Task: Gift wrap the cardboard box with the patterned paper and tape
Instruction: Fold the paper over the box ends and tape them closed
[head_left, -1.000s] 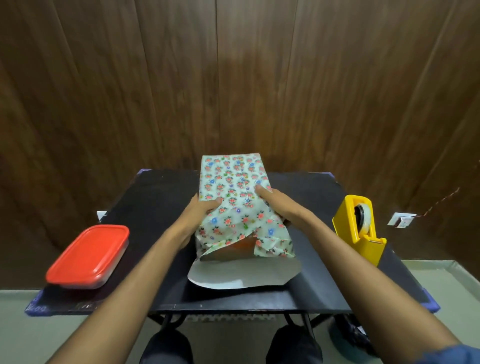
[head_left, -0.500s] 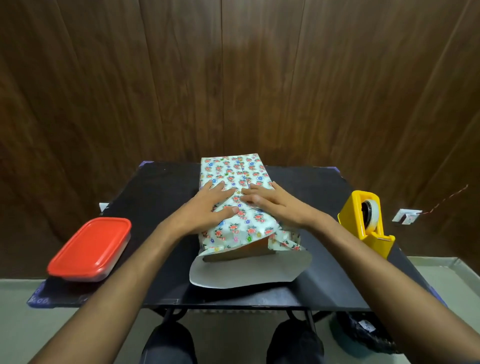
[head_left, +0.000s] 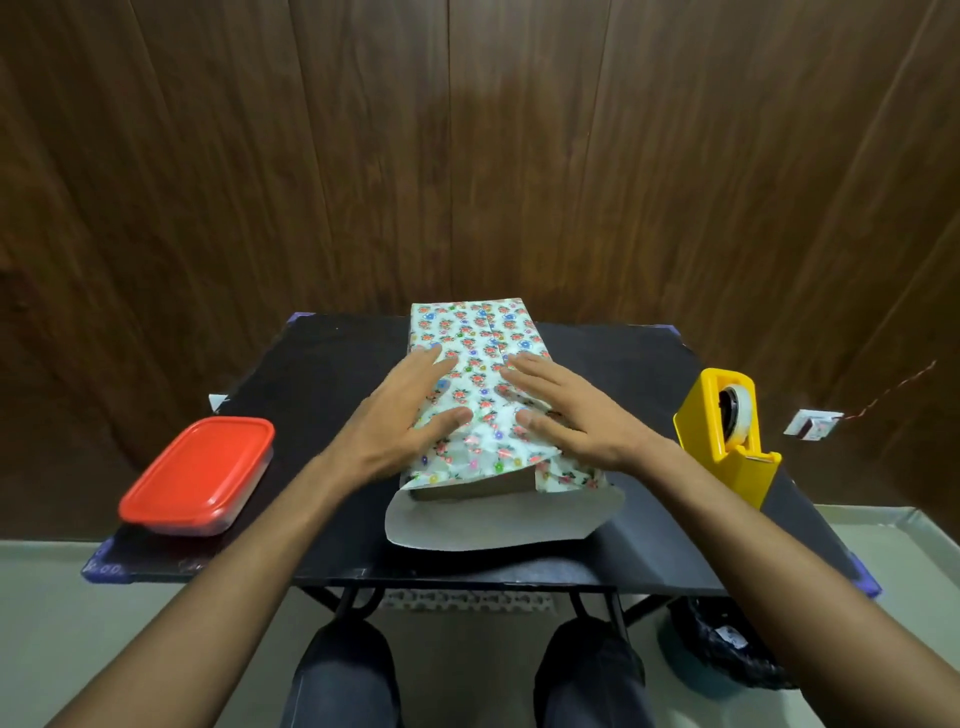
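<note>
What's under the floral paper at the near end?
A strip of the cardboard box shows in the open end, above the paper's white flap. The rest of the box is covered by paper and both hands.

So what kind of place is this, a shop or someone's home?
Probably a room at home, set up as a makeshift wrapping spot. A small folding table stands against a wood-panelled wall, and on it are a tape dispenser and a red-lidded food box. No shop counter shows.

Cardboard box (head_left: 467, 487) mostly under paper (head_left: 470, 332)

Dark wood-panelled wall (head_left: 311, 156) behind black table (head_left: 623, 374), pale floor (head_left: 47, 597).
</note>
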